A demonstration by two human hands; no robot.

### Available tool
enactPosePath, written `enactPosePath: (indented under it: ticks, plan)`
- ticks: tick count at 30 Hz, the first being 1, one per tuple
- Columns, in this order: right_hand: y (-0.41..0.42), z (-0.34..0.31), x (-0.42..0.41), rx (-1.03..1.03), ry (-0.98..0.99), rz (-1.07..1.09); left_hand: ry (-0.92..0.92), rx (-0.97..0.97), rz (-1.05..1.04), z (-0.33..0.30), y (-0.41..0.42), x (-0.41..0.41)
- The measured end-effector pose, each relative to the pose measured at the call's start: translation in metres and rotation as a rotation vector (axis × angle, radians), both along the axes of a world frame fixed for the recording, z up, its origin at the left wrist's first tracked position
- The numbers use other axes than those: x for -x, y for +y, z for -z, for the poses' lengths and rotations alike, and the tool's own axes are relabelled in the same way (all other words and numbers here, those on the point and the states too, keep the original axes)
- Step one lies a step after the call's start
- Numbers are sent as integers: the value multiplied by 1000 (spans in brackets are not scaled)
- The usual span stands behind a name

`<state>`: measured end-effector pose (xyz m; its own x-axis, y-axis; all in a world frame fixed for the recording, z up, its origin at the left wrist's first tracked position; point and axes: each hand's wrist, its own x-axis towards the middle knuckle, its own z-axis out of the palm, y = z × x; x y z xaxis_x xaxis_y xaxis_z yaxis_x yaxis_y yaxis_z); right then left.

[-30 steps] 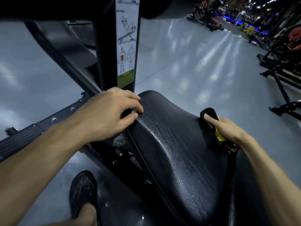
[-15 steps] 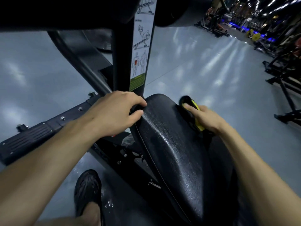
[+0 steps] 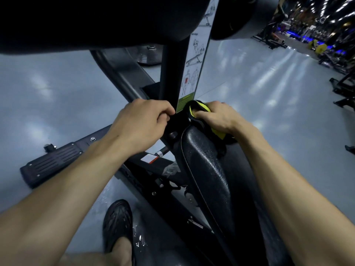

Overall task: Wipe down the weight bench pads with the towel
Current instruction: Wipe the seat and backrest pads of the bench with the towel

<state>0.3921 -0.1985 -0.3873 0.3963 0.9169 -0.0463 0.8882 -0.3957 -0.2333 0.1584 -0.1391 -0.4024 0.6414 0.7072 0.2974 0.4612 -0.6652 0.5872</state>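
No legible txt; instr. sticker [image 3: 194, 60] on upright post [image 3: 172, 73], figures only.

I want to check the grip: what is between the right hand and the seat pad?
In the head view, the towel, black with yellow, lies between the right hand and the top end of the pad; the hand grips it there.

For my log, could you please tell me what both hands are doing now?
Left hand: grips the seat pad front edge.
Right hand: holds the towel.
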Motion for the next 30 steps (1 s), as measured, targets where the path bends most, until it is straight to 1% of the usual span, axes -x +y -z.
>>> enactPosePath:
  ticks: [3,5,7,8,11,13,17,23,26,30]
  plan:
    - [-5,2,13,-78,-91,-133,-27,-6,-24,-1,-1,-3]
    - [-7,7,27,-166,-142,-280,-36,-26,-47,-1,0,-8]
    - [-7,10,36,-210,-150,-390,-52,-30,-72,-2,2,-12]
    - [-7,11,34,-220,-126,-395,-69,-25,-78,-2,3,-12]
    - [-3,9,22,-235,-40,-304,-106,-7,-82,-2,4,-8]
    - [-3,10,25,-227,-34,-279,-116,-1,-88,0,5,-1]
    - [-13,14,45,-247,-144,-346,-136,21,-112,-1,3,11]
    - [-35,24,88,-203,-365,-489,-149,19,-118,-6,-3,12]
    - [-62,42,112,-208,-382,-575,-141,34,-104,-3,-5,10]
    - [-106,70,126,-74,-422,-696,-156,45,-83,-2,-7,7]
